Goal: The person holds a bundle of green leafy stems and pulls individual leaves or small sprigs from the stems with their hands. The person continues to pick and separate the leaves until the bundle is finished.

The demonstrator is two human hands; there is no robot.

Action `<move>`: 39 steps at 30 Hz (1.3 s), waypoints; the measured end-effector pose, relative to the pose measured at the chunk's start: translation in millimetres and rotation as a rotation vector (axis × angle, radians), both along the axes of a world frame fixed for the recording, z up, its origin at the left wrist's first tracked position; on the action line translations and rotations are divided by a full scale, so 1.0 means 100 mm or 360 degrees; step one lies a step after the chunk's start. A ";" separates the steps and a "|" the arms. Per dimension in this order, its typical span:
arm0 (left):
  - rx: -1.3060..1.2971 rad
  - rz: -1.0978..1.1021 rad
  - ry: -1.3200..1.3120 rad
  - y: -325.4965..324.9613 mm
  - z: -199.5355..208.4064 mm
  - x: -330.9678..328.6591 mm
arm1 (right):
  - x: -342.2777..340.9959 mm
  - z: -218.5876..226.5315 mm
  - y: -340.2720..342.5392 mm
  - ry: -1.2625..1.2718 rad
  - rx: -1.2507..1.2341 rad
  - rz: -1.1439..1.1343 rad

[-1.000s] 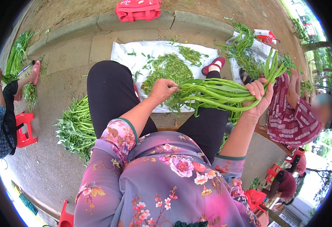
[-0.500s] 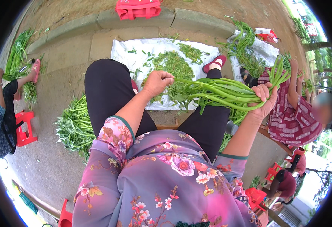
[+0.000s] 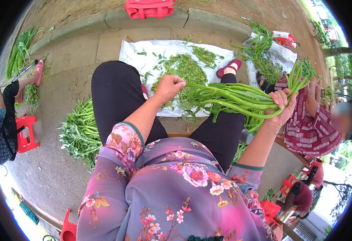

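Note:
My right hand [image 3: 281, 105] is wrapped around a bunch of long green vegetable stems [image 3: 240, 97]. The stems stretch leftward above my right thigh, and their thick ends fan out past the hand. At the other end of the bunch, my left hand [image 3: 170, 87] is closed in a pinch on the tip of one thin stem. Below the hands, a white plastic sheet [image 3: 132, 52] lies on the ground between my feet. Torn leaves and short pieces [image 3: 190, 68] are heaped on it.
A leafy pile of greens [image 3: 79, 128] lies beside my left leg. More stems [image 3: 260, 48] rest on another sheet at right, near a seated person [image 3: 312, 124]. Another person sits far left by a red stool [image 3: 26, 134]. A red bag [image 3: 150, 8] stands beyond the kerb.
Both hands keep their hold, with hardly any movement. The whole view has shifted slightly. At far left, the seated person's hand has moved away from the upright greens.

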State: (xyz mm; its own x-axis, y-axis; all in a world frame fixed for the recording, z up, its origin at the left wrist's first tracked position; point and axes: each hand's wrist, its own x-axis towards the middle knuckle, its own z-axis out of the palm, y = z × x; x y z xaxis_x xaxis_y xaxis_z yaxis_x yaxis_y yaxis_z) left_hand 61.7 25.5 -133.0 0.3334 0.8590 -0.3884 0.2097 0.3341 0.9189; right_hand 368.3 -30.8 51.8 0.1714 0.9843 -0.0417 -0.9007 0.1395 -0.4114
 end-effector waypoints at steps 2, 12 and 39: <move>-0.0020 0.0019 -0.0017 0.00 -0.04 0.01 | -0.01 0.01 0.00 -0.0003 0.0003 0.0005; -0.0741 0.0224 -0.0079 -0.01 0.02 0.05 | -0.09 -0.04 0.04 -0.0012 -0.0055 0.0022; 0.0077 -0.1623 -0.1637 -1.17 3.56 0.42 | -0.14 0.05 0.14 -0.0027 -0.0029 0.0065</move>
